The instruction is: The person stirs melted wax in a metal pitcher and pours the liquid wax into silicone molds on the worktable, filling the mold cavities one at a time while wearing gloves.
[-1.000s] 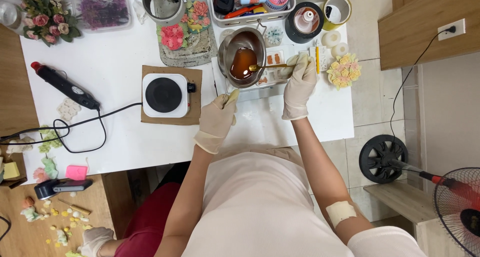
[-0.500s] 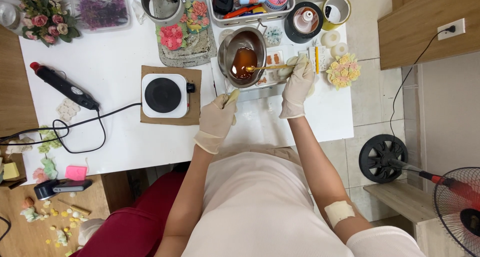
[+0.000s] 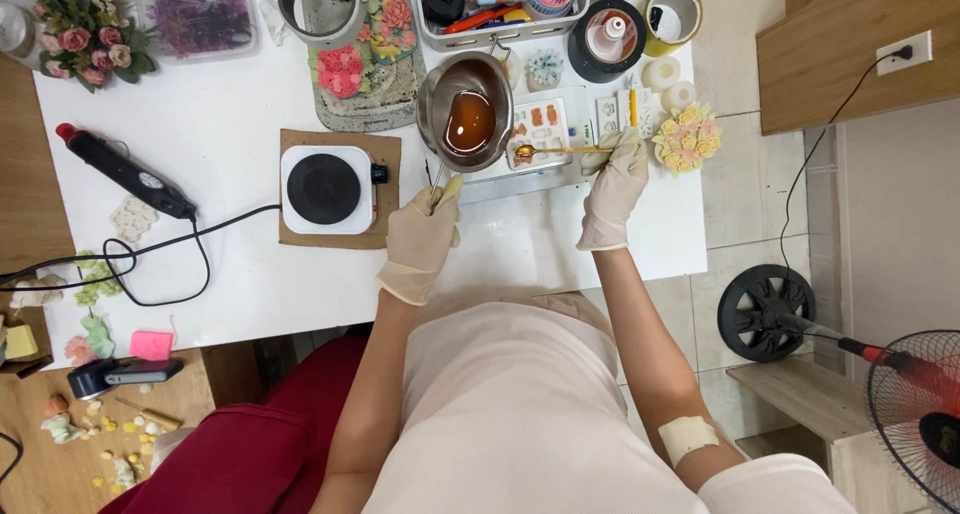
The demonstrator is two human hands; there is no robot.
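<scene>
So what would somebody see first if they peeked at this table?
Probably the shiny metal pot of amber liquid in the middle of the white table. The gloved left hand holds its handle, and the gloved right hand holds a gold spoon over a white mould tray beside it. Next, the black-topped hot plate to the left, and pink flowers in the far left corner.

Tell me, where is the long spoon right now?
In the head view, the spoon is held by the right hand, its bowl just right of the metal pot.
</scene>
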